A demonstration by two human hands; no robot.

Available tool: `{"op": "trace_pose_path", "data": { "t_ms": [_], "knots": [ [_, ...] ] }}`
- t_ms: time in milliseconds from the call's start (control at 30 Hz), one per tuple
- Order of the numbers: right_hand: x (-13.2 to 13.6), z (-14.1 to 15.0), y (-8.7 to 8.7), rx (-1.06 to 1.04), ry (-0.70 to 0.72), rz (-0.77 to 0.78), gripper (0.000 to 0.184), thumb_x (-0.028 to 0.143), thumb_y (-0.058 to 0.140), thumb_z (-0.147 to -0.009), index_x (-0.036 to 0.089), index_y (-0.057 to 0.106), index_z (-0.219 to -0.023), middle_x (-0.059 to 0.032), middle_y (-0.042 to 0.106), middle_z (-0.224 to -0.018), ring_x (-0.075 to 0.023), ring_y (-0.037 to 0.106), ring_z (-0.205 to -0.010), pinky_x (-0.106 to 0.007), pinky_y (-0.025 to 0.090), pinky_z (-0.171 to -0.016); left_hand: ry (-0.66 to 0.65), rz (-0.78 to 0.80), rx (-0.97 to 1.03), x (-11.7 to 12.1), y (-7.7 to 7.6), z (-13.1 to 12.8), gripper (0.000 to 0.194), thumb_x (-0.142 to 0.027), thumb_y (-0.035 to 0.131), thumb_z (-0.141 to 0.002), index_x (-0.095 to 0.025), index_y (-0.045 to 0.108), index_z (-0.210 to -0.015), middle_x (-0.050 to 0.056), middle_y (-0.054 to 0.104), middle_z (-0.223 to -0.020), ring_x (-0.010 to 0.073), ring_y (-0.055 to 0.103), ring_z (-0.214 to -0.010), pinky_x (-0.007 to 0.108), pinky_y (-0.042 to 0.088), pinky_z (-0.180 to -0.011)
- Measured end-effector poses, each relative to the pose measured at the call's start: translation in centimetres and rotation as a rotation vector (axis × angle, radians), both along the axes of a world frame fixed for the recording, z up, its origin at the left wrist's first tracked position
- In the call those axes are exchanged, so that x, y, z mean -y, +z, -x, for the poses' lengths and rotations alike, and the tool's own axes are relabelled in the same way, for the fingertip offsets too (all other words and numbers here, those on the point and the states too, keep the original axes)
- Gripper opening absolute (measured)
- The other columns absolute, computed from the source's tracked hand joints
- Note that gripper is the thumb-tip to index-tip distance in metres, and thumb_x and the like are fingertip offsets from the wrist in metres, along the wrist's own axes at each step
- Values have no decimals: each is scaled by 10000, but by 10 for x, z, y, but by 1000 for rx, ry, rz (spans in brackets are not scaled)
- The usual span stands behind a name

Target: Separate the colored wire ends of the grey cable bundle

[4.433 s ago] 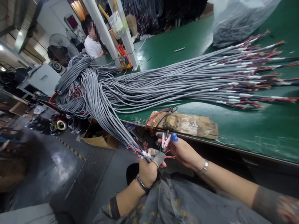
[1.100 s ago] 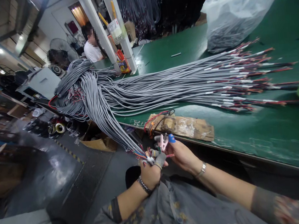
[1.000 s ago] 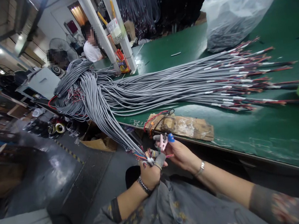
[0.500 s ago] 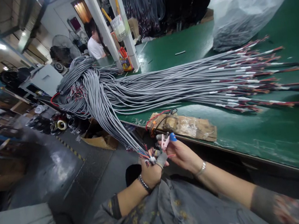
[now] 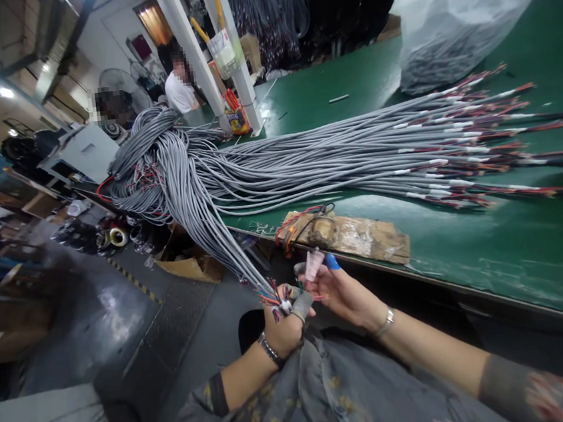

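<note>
My left hand [image 5: 283, 335] is closed around the stripped ends of a bundle of grey cables [image 5: 238, 252], which droops off the bench edge toward me. Thin coloured wires [image 5: 270, 298] fan out above my fist, and grey covers sit on some of its fingers. Just to the right, my right hand [image 5: 349, 294] pinches a small pink clip-like tool [image 5: 313, 265], blurred by motion. A blue cover [image 5: 332, 262] wraps one of its fingertips. A few reddish wire ends [image 5: 321, 297] stick out between the two hands.
More grey cables [image 5: 306, 161] lie along the green bench [image 5: 499, 268], their bare ends to the right. A worn wooden block [image 5: 359, 236] rests at the front edge. Farther back are a plastic bag [image 5: 468, 23], white posts [image 5: 232, 55] and a person in white [image 5: 180, 93].
My right hand has shifted slightly right, and the pink tool has turned and blurred. My left hand keeps its hold on the cable ends, nearly unmoved.
</note>
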State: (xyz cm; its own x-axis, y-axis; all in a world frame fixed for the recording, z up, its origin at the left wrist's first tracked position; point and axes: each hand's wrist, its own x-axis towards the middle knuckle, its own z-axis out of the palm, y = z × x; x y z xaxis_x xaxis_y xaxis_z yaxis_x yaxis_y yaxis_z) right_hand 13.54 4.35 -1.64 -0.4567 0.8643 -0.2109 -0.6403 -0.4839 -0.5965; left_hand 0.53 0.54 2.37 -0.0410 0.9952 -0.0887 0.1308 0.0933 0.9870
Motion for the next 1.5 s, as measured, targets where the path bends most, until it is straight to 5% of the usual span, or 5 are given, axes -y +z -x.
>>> {"op": "trace_pose_path", "data": {
  "t_ms": [267,500,767,1167,1500],
  "knots": [
    [18,-4,9,226,131,-155,381,482,804,-620,182,600,-738,14,616,-609,-134,554,-539,-279,423,-577,-194,-72,-110,2,-9,15,276,-408,671,-744,-183,591,-604,19,622,-557,144,580,-549,248,480,-570],
    [17,-12,10,637,-16,-614,362,554,677,-737,197,670,-681,-33,590,-728,-170,541,-681,-301,459,-671,-301,-54,-301,-3,-22,27,228,-313,706,-688,-174,583,-555,0,612,-536,117,540,-528,214,441,-538],
    [27,-11,-3,523,-31,-348,463,598,742,-631,219,590,-848,-26,637,-763,-184,589,-704,-311,486,-647,-116,25,-81,-6,-6,19,381,-511,660,-730,-162,615,-587,56,660,-562,160,622,-539,274,521,-580],
    [26,8,6,392,-26,-83,430,519,813,-557,193,580,-714,20,604,-610,-117,515,-524,-253,418,-524,-312,-28,-237,-3,-22,33,272,-393,747,-679,-182,625,-559,19,655,-578,166,619,-629,267,521,-663],
    [25,8,3,375,13,-90,462,575,767,-613,192,540,-734,50,493,-538,-84,378,-467,-225,275,-454,-49,117,38,-4,-1,24,422,-564,683,-684,-149,641,-620,76,686,-567,176,645,-539,289,538,-580]
  ]
}}
